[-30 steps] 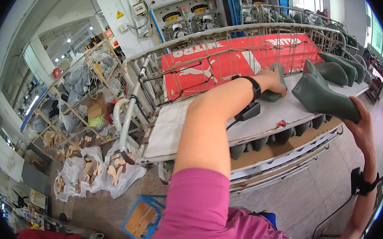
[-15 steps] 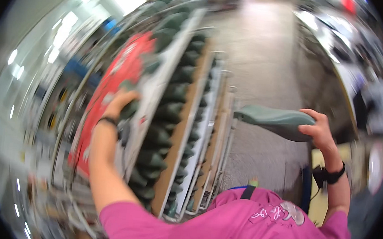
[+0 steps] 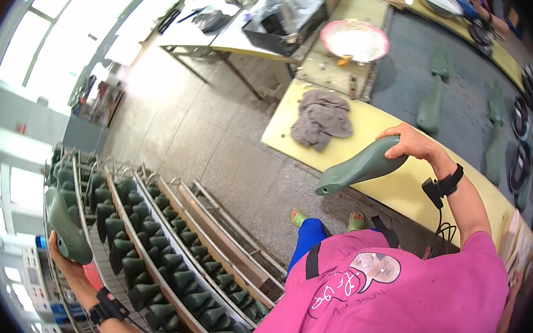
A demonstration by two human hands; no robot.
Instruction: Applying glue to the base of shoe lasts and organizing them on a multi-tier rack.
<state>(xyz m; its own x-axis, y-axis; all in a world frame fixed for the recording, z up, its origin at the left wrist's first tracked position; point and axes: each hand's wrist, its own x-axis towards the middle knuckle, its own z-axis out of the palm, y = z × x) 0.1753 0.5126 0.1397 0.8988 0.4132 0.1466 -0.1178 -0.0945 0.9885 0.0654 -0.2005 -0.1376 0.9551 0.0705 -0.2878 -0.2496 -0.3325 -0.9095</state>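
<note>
My right hand (image 3: 413,145) grips one end of a green shoe last (image 3: 361,168), which hangs tilted over the near edge of a yellow-topped bench. Out at the far left, my left hand (image 3: 64,259) holds another green shoe last (image 3: 66,224) above a shelved rack (image 3: 151,245); its fingers are partly hidden behind the last. Rows of green shoe lasts (image 3: 185,279) fill the rack's tiers below that arm. More lasts, such as one green last (image 3: 430,109), lie on the dark bench surface beyond my right hand.
A grey cloth (image 3: 322,119) lies crumpled on the yellow bench edge (image 3: 282,127), near a pink-rimmed basin (image 3: 354,41). Black shoe parts (image 3: 520,168) line the bench's right side. A white table (image 3: 226,38) stands farther back. Another person's arm (image 3: 488,15) shows at the upper right.
My view has swung right toward the bench. My left hand, earlier down among the rack's lasts, is now raised with a last in it. The right hand still holds its last, now by the bench.
</note>
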